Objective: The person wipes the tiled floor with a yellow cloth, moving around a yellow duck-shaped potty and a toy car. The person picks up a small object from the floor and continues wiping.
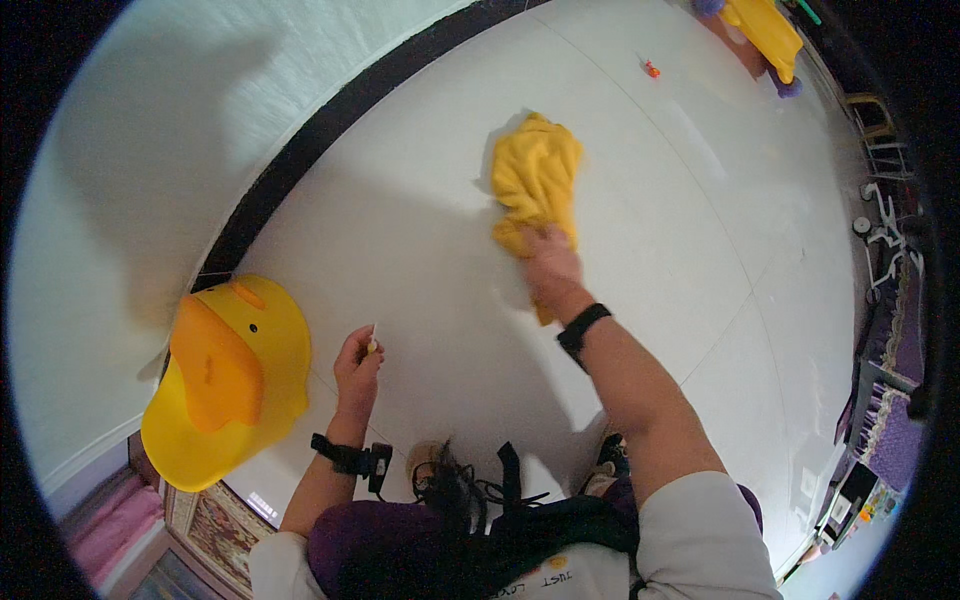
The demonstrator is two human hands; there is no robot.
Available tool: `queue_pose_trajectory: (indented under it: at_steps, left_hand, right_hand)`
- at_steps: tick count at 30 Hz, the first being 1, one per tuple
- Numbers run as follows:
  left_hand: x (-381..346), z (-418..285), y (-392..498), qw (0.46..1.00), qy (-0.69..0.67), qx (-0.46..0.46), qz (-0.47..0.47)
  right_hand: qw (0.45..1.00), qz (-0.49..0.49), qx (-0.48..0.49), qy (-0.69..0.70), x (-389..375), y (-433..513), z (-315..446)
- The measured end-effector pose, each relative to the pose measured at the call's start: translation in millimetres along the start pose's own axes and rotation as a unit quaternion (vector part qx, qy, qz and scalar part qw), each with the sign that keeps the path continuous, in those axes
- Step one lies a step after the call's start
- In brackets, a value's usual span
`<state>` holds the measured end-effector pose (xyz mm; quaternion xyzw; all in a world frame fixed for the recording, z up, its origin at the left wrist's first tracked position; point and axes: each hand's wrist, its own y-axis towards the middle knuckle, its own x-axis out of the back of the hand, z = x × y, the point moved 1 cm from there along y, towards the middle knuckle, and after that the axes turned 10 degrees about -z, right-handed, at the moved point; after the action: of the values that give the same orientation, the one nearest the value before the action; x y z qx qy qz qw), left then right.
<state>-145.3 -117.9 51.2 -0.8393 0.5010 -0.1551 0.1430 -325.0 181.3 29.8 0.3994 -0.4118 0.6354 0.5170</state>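
My right hand (553,271) grips the near end of a crumpled yellow cloth (538,169), which lies on the pale tiled floor (435,262) ahead of me. At the lower left my left hand (360,361) is closed around a small white and yellow object (373,341) whose kind I cannot tell. Left of that hand, a large yellow plastic duck-shaped item (289,352) with an orange bill stands by the wall. Both my wrists wear black straps.
A black baseboard (315,135) runs along the wall on the left. A small red-orange object (652,70) lies on the floor farther off. At the upper right stands a yellow plastic ride-on toy (765,34); a white wheeled frame (885,232) is at the right edge.
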Motion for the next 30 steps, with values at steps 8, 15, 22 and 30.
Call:
queue_pose_trajectory:
  at_steps: [8,15,22,30]
  left_hand:
    - [-22,-7,-4,0.995,0.059,-0.04,0.067]
    - [8,-13,-16,0.998,0.064,0.025,-0.003]
    - [30,-2,-13,0.997,0.069,0.017,-0.036]
    - [26,-2,-9,0.998,0.047,0.009,-0.038]
  right_hand:
    - [0.965,-0.054,-0.254,-0.043,54,-3,-124]
    - [0.991,-0.1,-0.046,0.072,-8,17,-5]
    - [0.975,-0.05,0.091,0.194,-56,-40,151]
    - [0.955,0.048,0.219,0.194,-49,-107,156]
